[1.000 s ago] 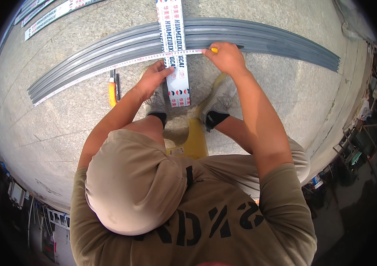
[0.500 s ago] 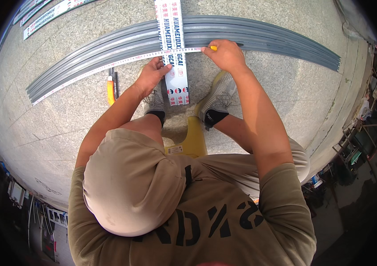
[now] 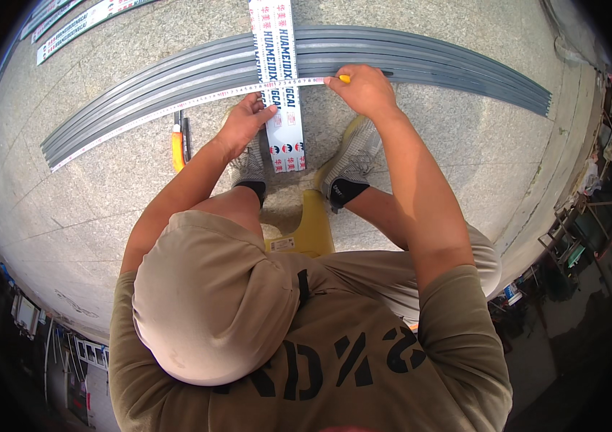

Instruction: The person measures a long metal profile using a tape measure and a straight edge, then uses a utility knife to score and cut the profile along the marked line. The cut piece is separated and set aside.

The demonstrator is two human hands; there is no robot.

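Observation:
A white measuring tape [image 3: 169, 109] stretches along the near edge of a row of long grey metal strips [image 3: 169, 72] on the floor. Its right part is gripped by my right hand [image 3: 369, 90], thumb and fingers closed. A small yellow piece [image 3: 345, 78] pokes out of that hand, and a slim dark tip [image 3: 388, 73] shows beyond the knuckles; whether they are one thing I cannot tell. White printed strips [image 3: 290, 133] lie crosswise over the grey ones, under the tape. Beside them is my left hand [image 3: 244, 124], thumb apart from the bent fingers, fingertips at the tape's near edge.
An orange-handled cutter [image 3: 177, 150] and a thin dark stick [image 3: 187, 140] lie left of my left hand. A yellow stool [image 3: 313, 227] stands under me, between my legs. More printed strips [image 3: 90, 25] are at the far left. Clutter [image 3: 590, 216] lines the right side.

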